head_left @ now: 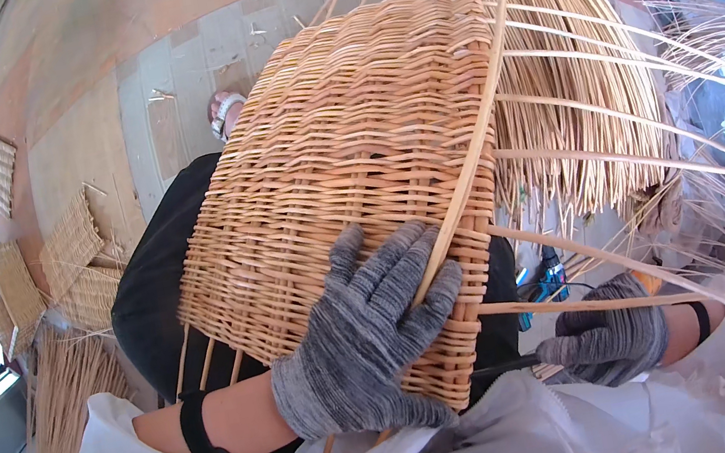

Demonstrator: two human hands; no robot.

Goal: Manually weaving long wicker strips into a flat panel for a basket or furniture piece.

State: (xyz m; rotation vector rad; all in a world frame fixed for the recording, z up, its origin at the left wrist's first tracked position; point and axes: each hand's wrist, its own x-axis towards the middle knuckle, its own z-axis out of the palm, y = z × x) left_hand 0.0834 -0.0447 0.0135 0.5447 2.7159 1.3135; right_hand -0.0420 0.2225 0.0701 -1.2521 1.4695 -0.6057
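Observation:
A light-brown woven wicker panel (323, 165) lies tilted across my lap, with loose stakes sticking out from its right and lower edges. My left hand (367, 332), in a grey striped glove, rests flat on the panel's lower right part, fingers spread. One long pale strand (474, 144) runs up along the panel's right side, its lower end between those fingers. At the lower right, my right hand (610, 336), gloved alike, is closed around a dark, narrow tool (508, 365) whose shaft points left toward the panel's bottom corner. An orange-brown end (648, 280) shows beside that hand; the tool's exact kind is unclear.
A thick bundle of wicker rods (578, 101) lies beyond the panel at right. Near it is a blue power drill (551, 276). Several woven panels (75, 243) lie on the left floor, with another rod bundle (69, 433) below them. Dark-clothed legs (162, 271) support the work.

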